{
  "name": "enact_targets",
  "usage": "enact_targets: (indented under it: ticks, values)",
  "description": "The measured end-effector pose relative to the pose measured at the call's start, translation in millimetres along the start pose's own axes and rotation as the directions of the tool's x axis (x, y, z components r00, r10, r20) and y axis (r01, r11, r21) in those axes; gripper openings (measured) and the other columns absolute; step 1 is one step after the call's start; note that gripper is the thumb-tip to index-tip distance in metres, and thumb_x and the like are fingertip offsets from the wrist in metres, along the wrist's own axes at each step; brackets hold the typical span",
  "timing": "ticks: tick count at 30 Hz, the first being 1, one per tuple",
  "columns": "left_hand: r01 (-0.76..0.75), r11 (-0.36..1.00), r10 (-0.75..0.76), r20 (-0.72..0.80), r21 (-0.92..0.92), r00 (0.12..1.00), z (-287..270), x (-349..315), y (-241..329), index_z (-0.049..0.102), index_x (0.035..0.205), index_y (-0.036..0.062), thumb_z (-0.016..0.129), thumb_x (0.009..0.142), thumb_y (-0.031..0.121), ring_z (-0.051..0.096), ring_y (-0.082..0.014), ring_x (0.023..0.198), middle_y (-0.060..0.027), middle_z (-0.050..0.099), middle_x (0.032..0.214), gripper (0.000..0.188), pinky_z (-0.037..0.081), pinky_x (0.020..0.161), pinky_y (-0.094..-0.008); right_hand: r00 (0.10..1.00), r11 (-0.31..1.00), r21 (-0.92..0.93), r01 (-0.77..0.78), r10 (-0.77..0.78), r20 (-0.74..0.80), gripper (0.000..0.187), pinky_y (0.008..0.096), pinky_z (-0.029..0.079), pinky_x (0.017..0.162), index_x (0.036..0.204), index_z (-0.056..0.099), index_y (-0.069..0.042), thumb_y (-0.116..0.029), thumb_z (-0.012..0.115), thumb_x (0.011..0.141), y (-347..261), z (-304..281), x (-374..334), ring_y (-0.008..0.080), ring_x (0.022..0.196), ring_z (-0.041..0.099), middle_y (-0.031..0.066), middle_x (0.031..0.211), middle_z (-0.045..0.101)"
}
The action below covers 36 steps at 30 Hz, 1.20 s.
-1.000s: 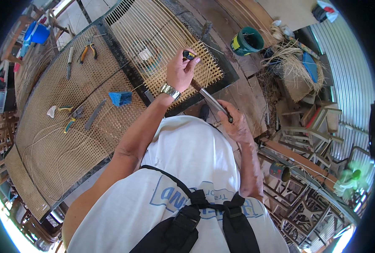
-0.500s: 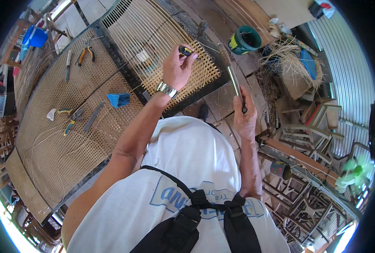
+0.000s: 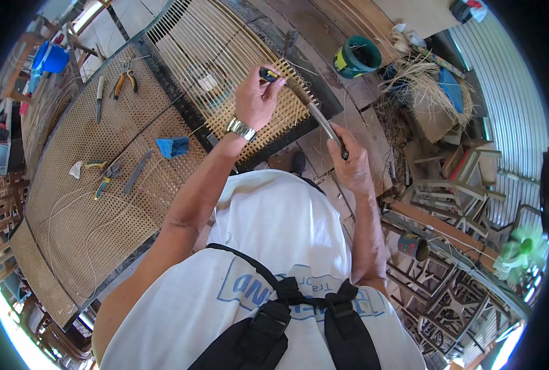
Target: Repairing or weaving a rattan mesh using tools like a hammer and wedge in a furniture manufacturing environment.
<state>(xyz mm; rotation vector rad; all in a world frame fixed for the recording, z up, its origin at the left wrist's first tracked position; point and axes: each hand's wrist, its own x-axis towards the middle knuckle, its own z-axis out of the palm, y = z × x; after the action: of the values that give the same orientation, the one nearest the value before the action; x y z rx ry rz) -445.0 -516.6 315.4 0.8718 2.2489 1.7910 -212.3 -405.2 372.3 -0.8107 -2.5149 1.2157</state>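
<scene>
My left hand (image 3: 254, 102) is closed around the black and yellow handle of a screwdriver-like tool (image 3: 268, 75), whose tip I cannot clearly see. It is over the woven cane strip (image 3: 271, 126) along the near edge of a panel strung with pale cane strands (image 3: 206, 43). My right hand (image 3: 353, 161) grips a tool with a silver shaft (image 3: 322, 120) and a dark grip end. The tool's brown, blurred far end slants up-left close beside my left fingers; whether they touch I cannot tell.
On the finished cane mesh (image 3: 70, 203) at left lie a knife (image 3: 99, 98), pliers (image 3: 126, 81), more pliers (image 3: 106, 182), a flat dark blade (image 3: 137, 172) and a blue block (image 3: 172, 147). A green bucket (image 3: 357, 57) stands beyond the frame; cane scraps (image 3: 419, 86) lie at right.
My right hand has moved left and slightly up, swinging the silver-shafted tool's far end over toward my left fingers. My left hand has stayed nearly in place.
</scene>
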Motion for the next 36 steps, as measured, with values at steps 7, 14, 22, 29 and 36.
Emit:
enact_targets:
  ticks: [7,14,22,29,36]
  values:
    - [-0.041,0.999,0.041,0.001,-0.013,0.999,3.2,-4.5,-0.2,0.062,0.107,0.0085,0.078,0.093,0.011,0.063,-0.0106,0.059,-0.0047,0.071,0.079,0.022,0.047,0.052,-0.0279,0.979,0.996,0.091,-0.001,0.02,-0.205,0.034,0.0301,0.049,0.066,0.133,0.062,-0.003,-0.022,0.063,0.105,-0.9,2.9,-13.2,0.0136,0.072,0.056,0.0098,0.087,0.063]
    - [-0.075,0.994,0.073,-0.035,-0.078,0.997,-9.7,-11.9,1.4,0.062,0.107,0.0069,0.076,0.094,0.007,0.069,-0.0101,0.067,-0.0029,0.072,0.084,0.019,0.052,0.057,-0.0273,0.995,0.994,0.058,-0.09,0.092,-0.035,0.035,0.0274,0.048,0.071,0.136,0.062,-0.005,-0.021,0.061,0.105,-3.9,-7.7,-33.8,0.0119,0.077,0.056,0.0055,0.089,0.064]
    - [-0.022,0.999,0.022,0.0,-0.024,1.0,1.2,-15.3,-6.4,0.064,0.109,0.0084,0.077,0.094,0.009,0.069,-0.0091,0.072,-0.0048,0.073,0.086,0.02,0.052,0.059,-0.0252,0.989,0.995,0.094,-0.024,0.009,0.15,0.034,0.0371,0.055,0.082,0.131,0.063,-0.003,-0.016,0.065,0.099,3.2,15.8,-33.5,0.0276,0.089,0.072,0.0176,0.103,0.073]
    - [-0.09,0.99,0.088,-0.028,-0.109,0.996,-1.4,-19.8,-7.7,0.064,0.108,0.0067,0.076,0.094,0.008,0.069,-0.0096,0.072,-0.0042,0.072,0.088,0.018,0.054,0.063,-0.025,0.989,0.997,0.08,0.002,-0.013,0.147,0.032,0.0369,0.055,0.082,0.13,0.063,-0.003,-0.015,0.062,0.101,7.3,14.2,-44.5,0.0272,0.088,0.071,0.0174,0.102,0.072]
    - [-0.044,0.985,0.044,-0.007,-0.166,0.999,2.7,-25.2,-5.5,0.065,0.109,0.0072,0.076,0.094,0.009,0.071,-0.0093,0.082,-0.006,0.074,0.094,0.019,0.057,0.069,-0.0249,0.998,0.99,0.124,-0.06,0.061,-0.006,0.035,0.0356,0.055,0.081,0.133,0.061,-0.003,-0.015,0.064,0.101,10.6,12.0,-49.1,0.0283,0.09,0.072,0.019,0.109,0.071]
